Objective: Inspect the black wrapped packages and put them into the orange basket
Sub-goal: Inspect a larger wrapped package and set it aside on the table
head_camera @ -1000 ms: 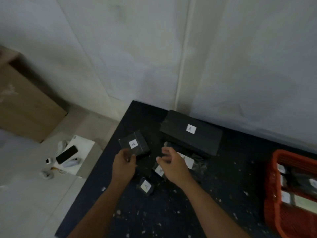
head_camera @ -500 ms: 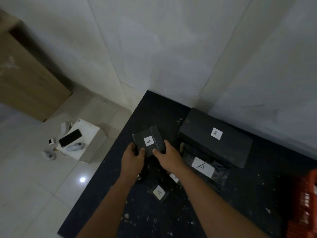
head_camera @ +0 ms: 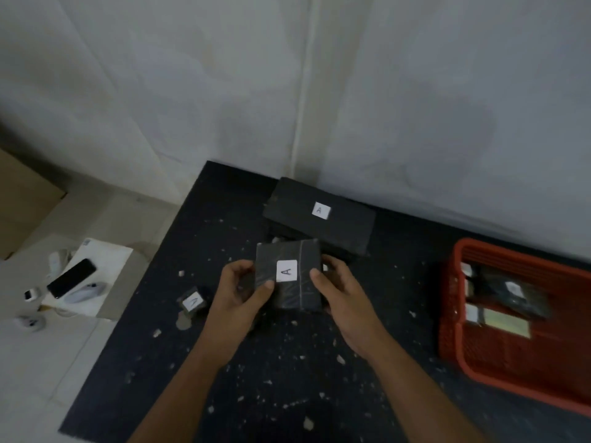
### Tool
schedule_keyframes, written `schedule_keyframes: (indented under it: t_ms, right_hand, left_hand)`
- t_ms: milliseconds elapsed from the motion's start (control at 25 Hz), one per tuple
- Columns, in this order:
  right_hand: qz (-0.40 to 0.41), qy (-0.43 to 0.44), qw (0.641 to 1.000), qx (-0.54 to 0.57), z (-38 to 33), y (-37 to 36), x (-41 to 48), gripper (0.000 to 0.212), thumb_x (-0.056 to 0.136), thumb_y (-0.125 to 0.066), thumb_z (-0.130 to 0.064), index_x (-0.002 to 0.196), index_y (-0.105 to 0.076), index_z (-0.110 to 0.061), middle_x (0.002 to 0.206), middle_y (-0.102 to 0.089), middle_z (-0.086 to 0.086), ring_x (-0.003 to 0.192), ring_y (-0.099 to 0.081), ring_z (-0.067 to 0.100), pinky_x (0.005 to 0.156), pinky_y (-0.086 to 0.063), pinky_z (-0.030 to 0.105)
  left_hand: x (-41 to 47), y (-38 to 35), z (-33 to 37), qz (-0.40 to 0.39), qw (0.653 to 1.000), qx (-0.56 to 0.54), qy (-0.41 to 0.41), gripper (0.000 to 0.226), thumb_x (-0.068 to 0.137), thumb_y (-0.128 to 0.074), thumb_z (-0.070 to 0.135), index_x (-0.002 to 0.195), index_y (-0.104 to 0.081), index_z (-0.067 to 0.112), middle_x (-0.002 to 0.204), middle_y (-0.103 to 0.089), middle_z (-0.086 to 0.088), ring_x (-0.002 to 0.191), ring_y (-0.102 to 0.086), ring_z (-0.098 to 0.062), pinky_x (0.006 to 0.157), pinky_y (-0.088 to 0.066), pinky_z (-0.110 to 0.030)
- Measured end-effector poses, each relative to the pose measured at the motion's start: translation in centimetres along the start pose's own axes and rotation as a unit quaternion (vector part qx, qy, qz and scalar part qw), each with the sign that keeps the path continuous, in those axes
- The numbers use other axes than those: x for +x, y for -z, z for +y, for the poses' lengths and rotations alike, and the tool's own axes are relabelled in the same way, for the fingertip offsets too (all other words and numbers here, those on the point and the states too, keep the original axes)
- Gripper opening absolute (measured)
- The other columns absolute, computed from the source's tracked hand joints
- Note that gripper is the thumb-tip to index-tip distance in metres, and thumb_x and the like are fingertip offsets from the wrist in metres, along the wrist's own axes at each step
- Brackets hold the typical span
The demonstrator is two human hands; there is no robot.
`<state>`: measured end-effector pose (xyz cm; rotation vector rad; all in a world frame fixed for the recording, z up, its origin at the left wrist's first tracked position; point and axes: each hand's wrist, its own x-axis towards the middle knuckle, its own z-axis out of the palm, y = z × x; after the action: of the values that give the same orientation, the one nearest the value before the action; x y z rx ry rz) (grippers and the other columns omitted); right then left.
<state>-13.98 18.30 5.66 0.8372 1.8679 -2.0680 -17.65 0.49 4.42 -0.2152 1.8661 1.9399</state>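
Note:
A square black wrapped package (head_camera: 307, 276) with a white label marked A is held above the table between both hands. My left hand (head_camera: 241, 292) grips its left edge, thumb on the front face. My right hand (head_camera: 340, 292) grips its right edge. Behind it a long black package (head_camera: 339, 225) with an A label lies near the wall. A small black package (head_camera: 193, 302) with a white label lies on the table left of my left hand. The orange basket (head_camera: 479, 362) stands at the right and holds several wrapped packages.
The black table (head_camera: 287, 378) is speckled with pale flecks and ends at the left, where the floor drops away. On the floor stand a white box (head_camera: 105, 260) with a phone (head_camera: 72, 278) on it, and a brown cardboard box (head_camera: 22, 206). White walls close the back.
Both hands have lifted the square package and turned its label to face me. The view has swung right, so the orange basket is back in sight.

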Motion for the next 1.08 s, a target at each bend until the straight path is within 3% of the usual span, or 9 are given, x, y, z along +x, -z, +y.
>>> schedule_keyframes:
  t_ms: [120, 280, 360, 440, 600, 680, 800, 920, 1080]
  right_hand:
    - [0.008, -0.011, 0.999, 0.042, 1.9, 4.9, -5.3, 0.03, 0.097, -0.059, -0.016, 0.126, -0.059, -0.025, 0.116, -0.072, -0.004, 0.106, -0.07, 0.012, 0.094, -0.056, 0.036]
    - [0.035, -0.027, 0.998, 0.047, 5.2, 10.2, -11.5, 0.025, 0.095, -0.054, -0.006, 0.114, -0.062, -0.02, 0.101, -0.075, 0.001, 0.091, -0.073, 0.014, 0.077, -0.055, 0.032]
    - [0.051, -0.035, 0.996, 0.062, 6.9, 12.3, -13.9, 0.02, 0.096, -0.056, -0.01, 0.11, -0.065, -0.02, 0.097, -0.076, 0.0, 0.09, -0.073, 0.015, 0.077, -0.056, 0.034]
    - [0.078, -0.046, 0.992, 0.088, 8.3, 14.2, -16.0, 0.015, 0.097, -0.058, -0.026, 0.108, -0.069, -0.024, 0.102, -0.077, 0.0, 0.096, -0.073, 0.018, 0.084, -0.058, 0.039]
    - [0.132, -0.059, 0.988, 0.063, 10.5, 18.2, -19.5, 0.024, 0.099, -0.051, -0.041, 0.089, -0.073, -0.035, 0.101, -0.075, -0.006, 0.103, -0.07, 0.017, 0.097, -0.054, 0.044]
    - [0.168, -0.042, 0.984, 0.035, 11.1, 19.8, -21.3, 0.027, 0.099, -0.05, -0.04, 0.085, -0.072, -0.037, 0.092, -0.073, -0.015, 0.1, -0.068, 0.01, 0.094, -0.053, 0.037]
    - [0.207, 0.001, 0.978, -0.007, 11.9, 21.9, -23.5, 0.026, 0.101, -0.048, -0.038, 0.09, -0.07, -0.028, 0.091, -0.071, -0.01, 0.094, -0.065, 0.007, 0.081, -0.048, 0.022]
    - [0.217, 0.022, 0.975, -0.041, 13.2, 24.4, -24.9, 0.034, 0.101, -0.046, -0.041, 0.089, -0.068, -0.018, 0.089, -0.072, -0.002, 0.089, -0.068, 0.012, 0.078, -0.051, 0.024]
    - [0.276, 0.041, 0.96, 0.008, 14.1, 27.3, -26.0, 0.035, 0.102, -0.045, -0.043, 0.099, -0.068, -0.018, 0.095, -0.073, -0.002, 0.092, -0.069, 0.012, 0.074, -0.05, 0.022]
  left_hand:
    - [-3.7, -3.5, -0.4, -0.038, 0.999, 0.006, 0.006, 0.031, 0.087, -0.064, 0.021, 0.115, -0.051, 0.022, 0.108, -0.066, 0.011, 0.103, -0.066, -0.01, 0.084, -0.057, -0.032]
    - [-7.8, -8.5, -1.9, -0.103, 0.994, 0.03, 0.019, 0.041, 0.082, -0.062, 0.038, 0.121, -0.053, 0.029, 0.111, -0.067, 0.003, 0.103, -0.067, -0.014, 0.088, -0.056, -0.038]
    - [-9.6, -11.1, -2.9, -0.159, 0.984, 0.065, 0.039, 0.032, 0.087, -0.058, 0.038, 0.119, -0.057, 0.038, 0.114, -0.068, 0.005, 0.103, -0.068, -0.012, 0.089, -0.056, -0.04]
    - [-11.4, -13.5, -3.5, -0.195, 0.972, 0.129, 0.034, 0.021, 0.094, -0.053, 0.033, 0.112, -0.063, 0.038, 0.109, -0.071, 0.006, 0.096, -0.069, -0.009, 0.087, -0.058, -0.04]
    - [-14.9, -17.7, -4.7, -0.227, 0.958, 0.177, 0.019, 0.016, 0.095, -0.053, 0.032, 0.105, -0.065, 0.035, 0.099, -0.072, 0.004, 0.091, -0.071, -0.014, 0.082, -0.059, -0.043]
    - [-16.7, -19.7, -5.2, -0.24, 0.954, 0.178, 0.008, 0.017, 0.095, -0.052, 0.03, 0.107, -0.064, 0.032, 0.098, -0.072, 0.004, 0.093, -0.071, -0.016, 0.081, -0.059, -0.04]
    - [-18.6, -22.5, -5.9, -0.244, 0.95, 0.192, -0.015, 0.016, 0.096, -0.053, 0.027, 0.105, -0.066, 0.03, 0.096, -0.074, 0.006, 0.093, -0.071, -0.013, 0.083, -0.059, -0.037]
    - [-20.0, -25.1, -6.8, -0.236, 0.952, 0.192, -0.021, 0.018, 0.094, -0.055, 0.03, 0.108, -0.068, 0.03, 0.101, -0.074, 0.006, 0.096, -0.07, -0.01, 0.089, -0.057, -0.039]
    - [-21.5, -27.9, -8.0, -0.23, 0.96, 0.157, 0.036, 0.047, 0.085, -0.056, 0.05, 0.127, -0.057, 0.03, 0.119, -0.068, 0.003, 0.104, -0.068, -0.015, 0.091, -0.056, -0.04]
